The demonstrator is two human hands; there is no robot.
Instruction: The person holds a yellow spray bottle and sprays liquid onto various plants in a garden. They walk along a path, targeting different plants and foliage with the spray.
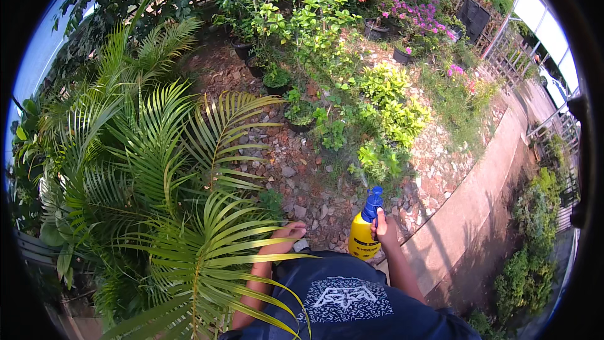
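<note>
A yellow pressure spray bottle [363, 236] with a blue pump head and handle stands roughly upright in my right hand [384, 230], its fingers wrapped around the blue handle. Mist comes off the nozzle towards a low bright-green leafy plant [377, 160] just beyond it. My left hand [293, 230] is to the left of the bottle, above the stony ground, its fingers partly curled and nothing seen in them; palm leaflets partly cover that arm. A large palm frond [207, 255] hangs over the left forearm and the edge of my dark shirt.
Dense palms [141, 151] fill the left side. Potted shrubs, a black pot [401, 55] and bougainvillea [415, 16] stand farther off on rubble-strewn soil [302, 170]. A concrete path edge [462, 212] runs along the right, with bushes [528, 255] and a fence beyond.
</note>
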